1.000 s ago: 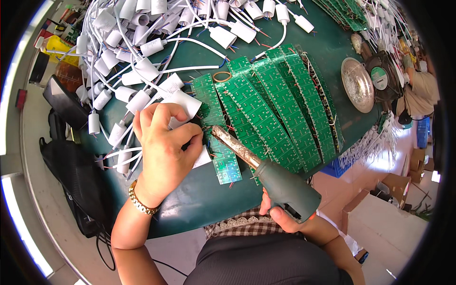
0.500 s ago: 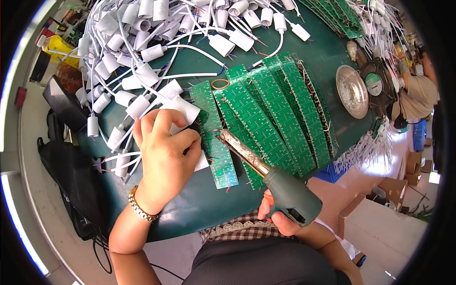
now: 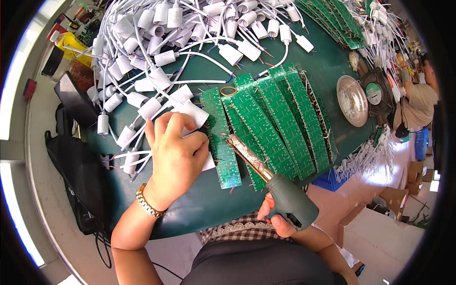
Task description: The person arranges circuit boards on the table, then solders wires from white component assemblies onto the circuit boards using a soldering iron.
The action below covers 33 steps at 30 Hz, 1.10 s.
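My left hand (image 3: 175,149), with a gold watch on the wrist, is closed in a pinch at the left edge of a narrow green circuit board strip (image 3: 228,171). Its fingertips hide what they grip. A white lamp holder (image 3: 194,113) lies against these fingers, and another white piece shows below the thumb. My right hand (image 3: 281,224) grips a dark green soldering gun (image 3: 293,202) with an orange trigger. The gun's metal tip is over the strip, close to the left fingers; contact cannot be made out. More board strips (image 3: 266,118) overlap to the right.
White lamp holders with cables (image 3: 161,57) are heaped across the back and left. At the right stand a round metal dish (image 3: 352,101) and a small fan (image 3: 375,94). A black bag (image 3: 78,180) sits left. Another person (image 3: 415,102) is at the far right.
The whole view has shifted slightly, with the table's things appearing a little further right. Both hands keep their grips, and the soldering gun's tip stays over the same strip.
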{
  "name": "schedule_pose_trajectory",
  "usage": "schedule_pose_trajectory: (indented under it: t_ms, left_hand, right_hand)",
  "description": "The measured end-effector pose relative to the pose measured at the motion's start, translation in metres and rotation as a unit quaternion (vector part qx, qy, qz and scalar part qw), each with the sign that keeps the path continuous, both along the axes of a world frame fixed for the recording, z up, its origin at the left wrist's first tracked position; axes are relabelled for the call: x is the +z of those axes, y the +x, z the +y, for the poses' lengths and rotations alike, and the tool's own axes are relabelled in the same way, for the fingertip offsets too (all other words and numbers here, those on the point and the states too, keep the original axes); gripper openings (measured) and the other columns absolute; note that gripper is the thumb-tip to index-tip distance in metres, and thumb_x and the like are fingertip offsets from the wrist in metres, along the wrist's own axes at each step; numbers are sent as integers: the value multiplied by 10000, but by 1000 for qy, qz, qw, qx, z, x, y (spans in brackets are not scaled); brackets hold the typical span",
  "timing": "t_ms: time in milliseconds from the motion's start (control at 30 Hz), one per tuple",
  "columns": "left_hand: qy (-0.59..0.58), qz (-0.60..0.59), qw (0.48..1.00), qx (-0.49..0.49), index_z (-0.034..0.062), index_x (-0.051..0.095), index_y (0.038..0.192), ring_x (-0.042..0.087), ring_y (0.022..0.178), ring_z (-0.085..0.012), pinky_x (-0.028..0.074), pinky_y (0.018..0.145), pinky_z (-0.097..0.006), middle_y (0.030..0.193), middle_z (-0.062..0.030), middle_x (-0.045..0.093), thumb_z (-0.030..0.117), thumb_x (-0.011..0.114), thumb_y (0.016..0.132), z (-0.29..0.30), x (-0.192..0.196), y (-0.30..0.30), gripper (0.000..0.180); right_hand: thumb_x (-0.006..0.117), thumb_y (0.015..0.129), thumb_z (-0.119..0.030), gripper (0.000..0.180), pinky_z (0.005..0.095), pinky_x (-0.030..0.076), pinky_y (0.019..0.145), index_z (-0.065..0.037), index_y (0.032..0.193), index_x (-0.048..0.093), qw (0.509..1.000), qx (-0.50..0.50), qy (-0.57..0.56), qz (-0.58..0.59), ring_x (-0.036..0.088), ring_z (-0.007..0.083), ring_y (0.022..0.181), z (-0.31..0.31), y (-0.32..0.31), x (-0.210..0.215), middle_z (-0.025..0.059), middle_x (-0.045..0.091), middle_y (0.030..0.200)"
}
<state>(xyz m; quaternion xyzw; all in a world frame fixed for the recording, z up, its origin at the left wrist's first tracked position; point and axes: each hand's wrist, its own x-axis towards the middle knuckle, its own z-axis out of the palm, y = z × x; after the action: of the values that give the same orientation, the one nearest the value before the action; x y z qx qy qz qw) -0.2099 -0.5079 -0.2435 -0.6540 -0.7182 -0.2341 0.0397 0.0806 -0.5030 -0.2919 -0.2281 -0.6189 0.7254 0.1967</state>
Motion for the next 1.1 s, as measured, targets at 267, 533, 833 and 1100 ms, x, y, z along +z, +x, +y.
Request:
schedule_pose_trajectory:
  t_ms: [267,533,833,1100]
  left_hand:
    - [-2,-8,1000,-1,120,699,761,499,1096,-292,305,977,-680,994,-36,517,109,754,707,-1,-3,0,78]
    - [9,42,999,14,126,720,797,505,944,-267,374,873,-470,889,-27,526,111,766,712,-3,2,2,98]
    - [-80,78,993,32,53,544,968,597,563,-260,451,517,-381,656,-74,571,208,721,816,-28,15,3,280]
    - [-174,131,975,38,74,527,803,598,512,-320,472,485,-410,554,-103,558,138,707,788,-30,25,-24,191]
  right_hand:
    - [659,925,-346,532,403,528,705,-108,1342,430,997,-48,-17,57,614,227,803,-1,-4,0,99,557,935]
    - [664,918,-375,549,395,516,708,-115,1339,428,995,-45,15,93,614,227,799,2,-8,-1,106,559,903]
    - [596,848,-185,184,340,497,716,-31,941,558,991,-84,-49,88,608,205,762,1,-14,6,97,605,821]
    - [639,929,-383,550,401,519,738,-109,1337,393,990,-43,-29,129,609,246,828,-4,0,-15,111,540,951]
